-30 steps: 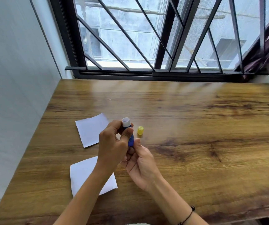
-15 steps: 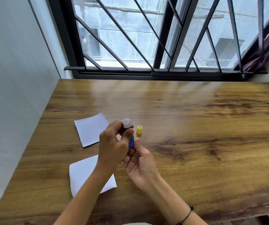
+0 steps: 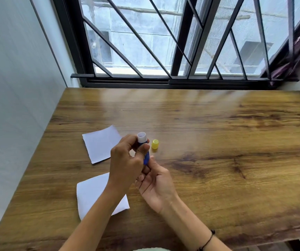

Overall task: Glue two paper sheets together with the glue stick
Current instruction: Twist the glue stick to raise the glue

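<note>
Glue stick stands uncapped above the table, barrel wrapped in our left hand; right hand pinches its base, probably twisting. We turn gently, raising little glue, yellow cap beside, both paper sheets near.

Bright window daylight, glare on table, bowed edges

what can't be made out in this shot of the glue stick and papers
Head view:
- Blue glue stick with white open tip: barrel mostly covered by the left hand; base hidden by the right hand.
- Glue level inside the tip: too small.
- Nearer white paper sheet: partly hidden under the left forearm.
</note>
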{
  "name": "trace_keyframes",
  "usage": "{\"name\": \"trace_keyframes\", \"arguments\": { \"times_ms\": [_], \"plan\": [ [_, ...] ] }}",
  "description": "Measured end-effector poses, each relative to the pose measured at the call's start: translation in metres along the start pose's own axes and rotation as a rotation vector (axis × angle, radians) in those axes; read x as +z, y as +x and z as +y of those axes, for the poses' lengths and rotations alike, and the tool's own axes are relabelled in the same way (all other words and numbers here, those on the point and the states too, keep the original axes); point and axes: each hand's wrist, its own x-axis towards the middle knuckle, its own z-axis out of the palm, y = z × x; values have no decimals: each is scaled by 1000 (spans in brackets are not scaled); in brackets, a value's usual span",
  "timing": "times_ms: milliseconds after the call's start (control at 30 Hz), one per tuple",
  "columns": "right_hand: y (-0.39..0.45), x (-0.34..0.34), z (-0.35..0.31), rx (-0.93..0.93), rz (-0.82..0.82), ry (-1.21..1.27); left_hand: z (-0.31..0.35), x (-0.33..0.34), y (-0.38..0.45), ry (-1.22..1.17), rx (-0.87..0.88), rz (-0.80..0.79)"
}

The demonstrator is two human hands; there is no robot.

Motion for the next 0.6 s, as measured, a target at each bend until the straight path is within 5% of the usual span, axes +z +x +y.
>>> {"name": "trace_keyframes", "arguments": {
  "times_ms": [300,600],
  "plan": [
    [-2,0,-4,-40,-81,-22,0,-3,0,-16,-6,-1],
    [2,2,-4,36,21,-49,1,-2,1,-11,4,10]
  ]
}}
